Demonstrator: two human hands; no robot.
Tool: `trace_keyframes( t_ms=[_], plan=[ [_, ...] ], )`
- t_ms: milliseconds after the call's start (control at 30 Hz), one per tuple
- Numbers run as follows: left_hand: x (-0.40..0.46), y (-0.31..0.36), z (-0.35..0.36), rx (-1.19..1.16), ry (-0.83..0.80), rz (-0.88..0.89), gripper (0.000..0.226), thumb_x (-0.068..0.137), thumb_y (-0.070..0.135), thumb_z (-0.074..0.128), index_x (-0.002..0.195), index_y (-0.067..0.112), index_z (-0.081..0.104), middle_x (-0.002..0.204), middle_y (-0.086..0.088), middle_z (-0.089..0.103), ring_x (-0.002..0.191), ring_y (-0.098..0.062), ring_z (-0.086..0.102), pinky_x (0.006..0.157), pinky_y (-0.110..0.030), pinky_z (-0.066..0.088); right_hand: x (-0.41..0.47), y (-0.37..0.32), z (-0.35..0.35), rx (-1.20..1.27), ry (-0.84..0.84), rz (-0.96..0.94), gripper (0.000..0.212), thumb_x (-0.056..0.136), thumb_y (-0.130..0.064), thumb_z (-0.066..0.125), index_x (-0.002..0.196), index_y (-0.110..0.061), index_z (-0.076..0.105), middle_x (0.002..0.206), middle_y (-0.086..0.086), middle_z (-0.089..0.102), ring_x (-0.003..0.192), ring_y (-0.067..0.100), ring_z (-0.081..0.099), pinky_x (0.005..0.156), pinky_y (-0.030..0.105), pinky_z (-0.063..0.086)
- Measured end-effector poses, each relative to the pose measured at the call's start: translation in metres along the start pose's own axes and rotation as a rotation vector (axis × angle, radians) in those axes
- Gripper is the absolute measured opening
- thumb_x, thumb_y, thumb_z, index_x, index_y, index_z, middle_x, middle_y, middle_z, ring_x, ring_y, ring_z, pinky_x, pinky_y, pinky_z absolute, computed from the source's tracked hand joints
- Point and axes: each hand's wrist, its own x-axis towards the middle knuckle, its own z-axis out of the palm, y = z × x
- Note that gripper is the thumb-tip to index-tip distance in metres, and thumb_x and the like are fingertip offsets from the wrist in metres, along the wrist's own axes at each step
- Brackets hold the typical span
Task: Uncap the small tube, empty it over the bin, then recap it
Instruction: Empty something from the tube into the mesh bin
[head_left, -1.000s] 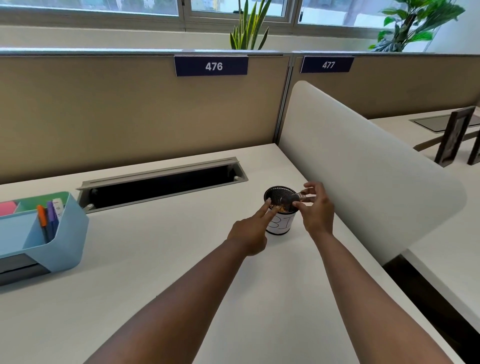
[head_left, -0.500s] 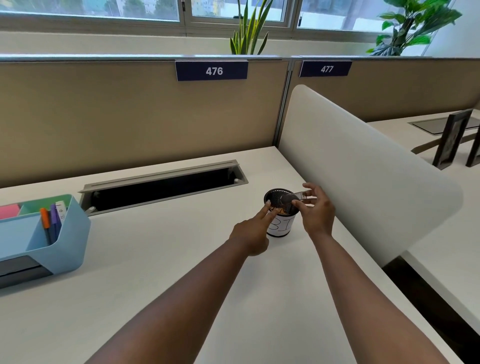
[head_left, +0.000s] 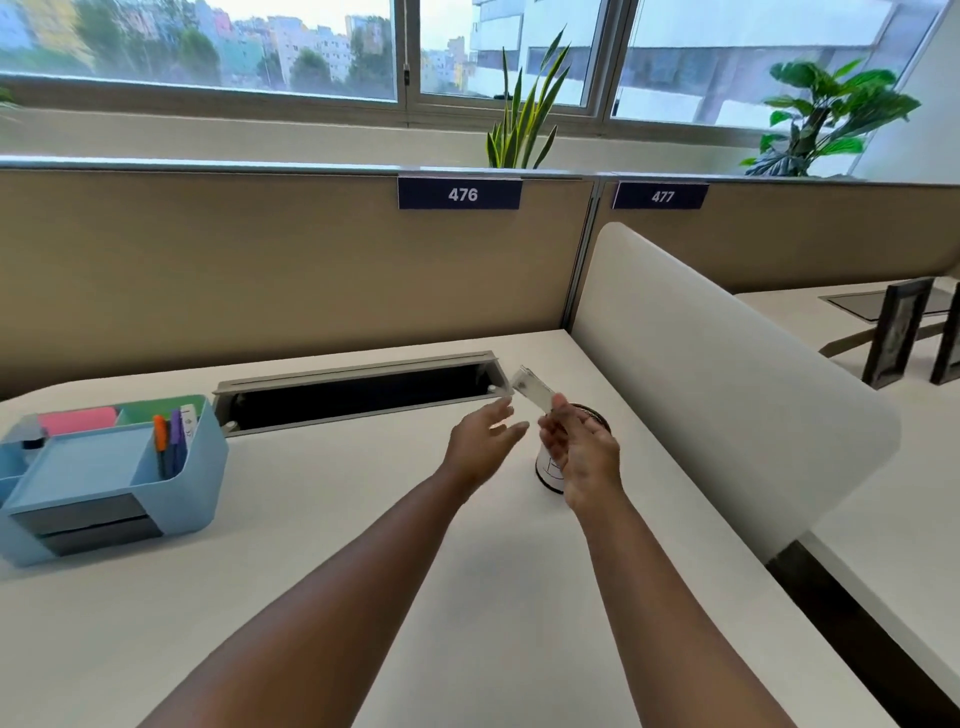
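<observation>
My right hand (head_left: 584, 454) holds a small clear tube (head_left: 532, 389) by its lower end, the tube tilted up and to the left above the desk. The small bin (head_left: 550, 475), a white cup with a dark rim, stands on the desk right behind that hand and is mostly hidden by it. My left hand (head_left: 480, 441) hovers just left of the tube with fingers spread; whether it holds the cap I cannot tell. No cap is visible.
A blue desk organiser (head_left: 111, 478) with pens and sticky notes sits at the left. An open cable tray slot (head_left: 358, 392) runs along the back of the desk. A white rounded divider (head_left: 727, 395) rises close on the right.
The tube has been lifted away from the bin's mouth and tilted up to the left. My left hand has left the bin rim and opened beside the tube. The camera has tilted upward.
</observation>
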Motion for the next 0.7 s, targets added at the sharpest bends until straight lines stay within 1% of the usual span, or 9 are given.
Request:
trace_keyframes(
  t_ms=[67, 133, 300, 367, 433, 467, 533, 633, 700],
  plan=[
    [-0.009, 0.010, -0.011, -0.103, -0.021, 0.018, 0.045, 0.086, 0.022, 0.060, 0.128, 0.011, 0.050, 0.130, -0.011, 0.058, 0.115, -0.018, 0.056, 0.086, -0.023, 0.045, -0.012, 0.011, 0.013, 0.024, -0.087, 0.082, 0.013, 0.081, -0.021, 0.064, 0.075, -0.010, 0.061, 0.049, -0.005, 0.065, 0.046, 0.002, 0.061, 0.048, 0.012, 0.052],
    [-0.024, 0.014, -0.027, -0.173, -0.003, 0.041, 0.032, 0.086, 0.021, 0.060, 0.116, 0.009, 0.059, 0.116, -0.009, 0.065, 0.102, -0.014, 0.059, 0.073, -0.018, 0.044, -0.026, 0.023, 0.028, 0.019, -0.157, 0.138, 0.015, 0.083, -0.024, 0.061, 0.077, -0.011, 0.063, 0.053, -0.005, 0.067, 0.052, 0.004, 0.062, 0.050, 0.012, 0.053],
    [-0.056, 0.003, -0.073, -0.269, 0.135, 0.058, 0.012, 0.083, 0.017, 0.063, 0.095, 0.016, 0.063, 0.096, -0.006, 0.066, 0.093, -0.018, 0.061, 0.080, -0.028, 0.047, -0.060, 0.047, 0.057, -0.086, -0.360, 0.203, 0.028, 0.086, -0.034, 0.055, 0.092, -0.008, 0.064, 0.077, 0.005, 0.062, 0.070, 0.013, 0.061, 0.058, 0.018, 0.056],
    [-0.068, -0.005, -0.095, -0.250, 0.238, 0.063, 0.010, 0.083, 0.014, 0.063, 0.093, 0.014, 0.061, 0.090, -0.005, 0.065, 0.087, -0.016, 0.060, 0.071, -0.019, 0.047, -0.070, 0.066, 0.065, -0.323, -0.385, 0.164, 0.035, 0.088, -0.039, 0.052, 0.099, -0.007, 0.062, 0.084, 0.010, 0.064, 0.077, 0.018, 0.062, 0.067, 0.027, 0.057],
    [-0.080, -0.014, -0.115, -0.187, 0.344, 0.048, 0.013, 0.082, 0.015, 0.065, 0.094, 0.011, 0.061, 0.085, -0.002, 0.064, 0.081, -0.013, 0.058, 0.061, -0.011, 0.047, -0.078, 0.090, 0.064, -0.737, -0.389, -0.008, 0.032, 0.084, -0.037, 0.059, 0.098, -0.009, 0.064, 0.091, 0.014, 0.068, 0.080, 0.021, 0.063, 0.078, 0.037, 0.057],
    [-0.087, -0.020, -0.124, -0.148, 0.386, 0.032, 0.016, 0.081, 0.016, 0.066, 0.095, 0.010, 0.061, 0.085, -0.003, 0.063, 0.081, -0.014, 0.058, 0.060, -0.011, 0.047, -0.082, 0.102, 0.061, -0.970, -0.441, -0.120, 0.029, 0.081, -0.034, 0.064, 0.098, -0.010, 0.066, 0.095, 0.014, 0.070, 0.083, 0.022, 0.064, 0.083, 0.037, 0.055],
    [-0.101, -0.032, -0.143, -0.070, 0.441, -0.005, 0.021, 0.080, 0.019, 0.067, 0.098, 0.010, 0.060, 0.093, -0.005, 0.062, 0.087, -0.017, 0.057, 0.066, -0.017, 0.046, -0.091, 0.127, 0.058, -1.341, -0.637, -0.231, 0.030, 0.079, -0.028, 0.067, 0.105, -0.014, 0.064, 0.110, 0.011, 0.067, 0.098, 0.022, 0.062, 0.089, 0.031, 0.047],
    [-0.119, -0.046, -0.159, 0.000, 0.452, -0.063, 0.018, 0.081, 0.019, 0.067, 0.094, 0.012, 0.056, 0.098, -0.005, 0.059, 0.094, -0.019, 0.055, 0.074, -0.024, 0.044, -0.098, 0.155, 0.053, -1.647, -0.903, -0.225, 0.039, 0.083, -0.024, 0.062, 0.121, -0.023, 0.054, 0.128, 0.007, 0.055, 0.119, 0.024, 0.048, 0.099, 0.033, 0.039],
    [-0.131, -0.054, -0.170, 0.020, 0.465, -0.097, 0.018, 0.080, 0.018, 0.067, 0.092, 0.012, 0.055, 0.101, -0.005, 0.058, 0.098, -0.021, 0.055, 0.079, -0.030, 0.043, -0.102, 0.169, 0.053, -1.810, -0.975, -0.253, 0.042, 0.086, -0.018, 0.057, 0.126, -0.026, 0.050, 0.130, 0.008, 0.051, 0.123, 0.028, 0.043, 0.099, 0.036, 0.039]
  ],
)
